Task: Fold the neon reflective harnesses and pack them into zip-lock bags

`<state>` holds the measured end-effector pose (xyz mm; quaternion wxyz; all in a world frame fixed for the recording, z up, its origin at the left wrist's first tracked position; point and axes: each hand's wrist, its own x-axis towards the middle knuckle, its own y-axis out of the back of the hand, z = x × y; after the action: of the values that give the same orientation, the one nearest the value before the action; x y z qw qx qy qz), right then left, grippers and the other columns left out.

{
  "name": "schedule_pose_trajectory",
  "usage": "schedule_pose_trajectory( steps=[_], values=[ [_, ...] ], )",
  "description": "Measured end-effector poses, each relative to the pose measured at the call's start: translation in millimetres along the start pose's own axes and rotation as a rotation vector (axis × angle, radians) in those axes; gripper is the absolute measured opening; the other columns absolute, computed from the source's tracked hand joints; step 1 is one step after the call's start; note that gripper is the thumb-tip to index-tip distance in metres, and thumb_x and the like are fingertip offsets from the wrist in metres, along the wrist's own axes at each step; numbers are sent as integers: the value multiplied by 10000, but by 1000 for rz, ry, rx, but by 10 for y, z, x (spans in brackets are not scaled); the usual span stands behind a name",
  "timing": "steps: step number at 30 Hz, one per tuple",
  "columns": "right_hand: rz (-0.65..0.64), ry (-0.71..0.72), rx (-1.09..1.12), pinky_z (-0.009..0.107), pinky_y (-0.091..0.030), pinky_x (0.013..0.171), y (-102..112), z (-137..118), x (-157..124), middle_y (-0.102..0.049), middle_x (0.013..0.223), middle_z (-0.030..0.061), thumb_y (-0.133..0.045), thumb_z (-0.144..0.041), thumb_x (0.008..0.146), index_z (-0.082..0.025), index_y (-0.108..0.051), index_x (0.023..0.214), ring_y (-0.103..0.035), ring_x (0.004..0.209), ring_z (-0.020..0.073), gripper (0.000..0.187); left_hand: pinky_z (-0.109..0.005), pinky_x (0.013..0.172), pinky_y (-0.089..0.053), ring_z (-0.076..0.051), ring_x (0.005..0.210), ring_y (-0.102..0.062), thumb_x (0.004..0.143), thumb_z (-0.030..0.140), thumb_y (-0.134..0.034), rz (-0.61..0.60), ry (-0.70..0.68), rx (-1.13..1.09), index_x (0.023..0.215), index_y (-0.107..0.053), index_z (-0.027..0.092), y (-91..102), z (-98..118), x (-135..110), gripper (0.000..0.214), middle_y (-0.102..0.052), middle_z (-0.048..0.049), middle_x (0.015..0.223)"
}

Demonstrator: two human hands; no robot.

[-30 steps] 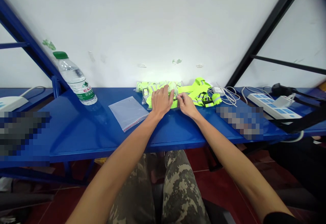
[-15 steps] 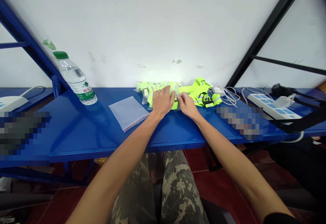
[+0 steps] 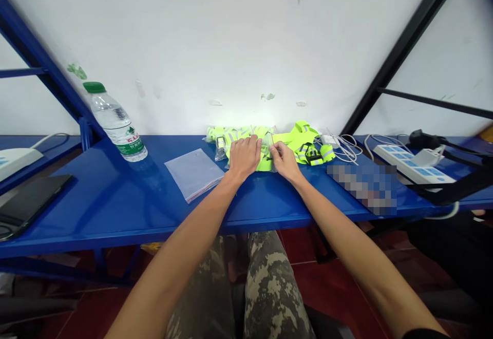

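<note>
The left hand (image 3: 245, 155) lay upon the clear bag (image 3: 266, 152), its grip unclear; the right hand (image 3: 284, 160) pinched the edge. Handling this edge seemed the step, calling for steady pinching.

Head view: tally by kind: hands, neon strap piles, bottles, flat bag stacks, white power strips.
Hands: 2, left hand and right hand
Neon strap pile: 1, pieces overlap, uncounted
Bottle: 1
Flat bag stack: 1
White power strips: 2
Total: 7
</note>
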<state>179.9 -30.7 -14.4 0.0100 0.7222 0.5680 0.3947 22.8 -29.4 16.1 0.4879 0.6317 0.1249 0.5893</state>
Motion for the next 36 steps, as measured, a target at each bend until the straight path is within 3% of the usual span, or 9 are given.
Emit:
schedule_pose_trajectory(
  steps=[4,11,16,20,25,31,36],
  values=[
    [2,-28,47,290,-368,590,-13,6,-5,-558,690,-8,-441,-527,944,-236,-480,822,-504,607,164,319,-383,858,-385,-261,958,-661,1044,423,-143,-44,0,62,1075,-590,169,7,-13,-7,515,-725,-111,959],
    [52,17,-128,317,-284,581,19,-75,-17,-458,622,-11,-367,-451,985,-258,-331,725,-411,570,180,326,-375,839,-388,-258,938,-673,1044,434,-126,-65,-22,53,1051,-602,181,22,-5,-6,539,-732,-104,931],
    [59,4,-48,311,-318,585,13,-80,-32,-470,622,-14,-388,-520,973,-248,-395,728,-443,588,173,367,-383,836,-388,-265,939,-670,1044,431,-144,-88,-71,39,1018,-609,189,42,-1,-16,525,-733,-100,917],
    [97,6,-95,323,-308,594,8,-87,-27,-456,604,-9,-382,-469,981,-248,-367,684,-428,583,178,371,-394,846,-392,-263,914,-671,1041,438,-140,-94,-91,30,993,-615,192,50,34,-23,537,-733,-101,898],
    [156,-26,-99,320,-320,587,37,-69,-20,-482,602,-3,-400,-449,974,-245,-395,671,-429,574,178,366,-428,928,-394,-263,932,-670,1029,485,-156,-57,21,29,1017,-639,189,89,-68,17,566,-734,-105,910],
    [213,-54,48,303,-414,673,60,-38,0,-648,851,57,-434,-583,938,-203,-582,880,-566,757,199,413,-447,902,-416,-296,972,-654,1023,460,-196,-105,18,31,872,-682,181,61,-199,13,581,-738,-131,911],
    [280,-69,-29,322,-387,675,67,-63,10,-557,698,22,-364,-497,985,-228,-500,783,-527,678,195,362,-424,850,-431,-278,876,-682,1022,458,-188,-107,-1,52,877,-687,178,42,-146,5,590,-739,-119,862]
  ],
)
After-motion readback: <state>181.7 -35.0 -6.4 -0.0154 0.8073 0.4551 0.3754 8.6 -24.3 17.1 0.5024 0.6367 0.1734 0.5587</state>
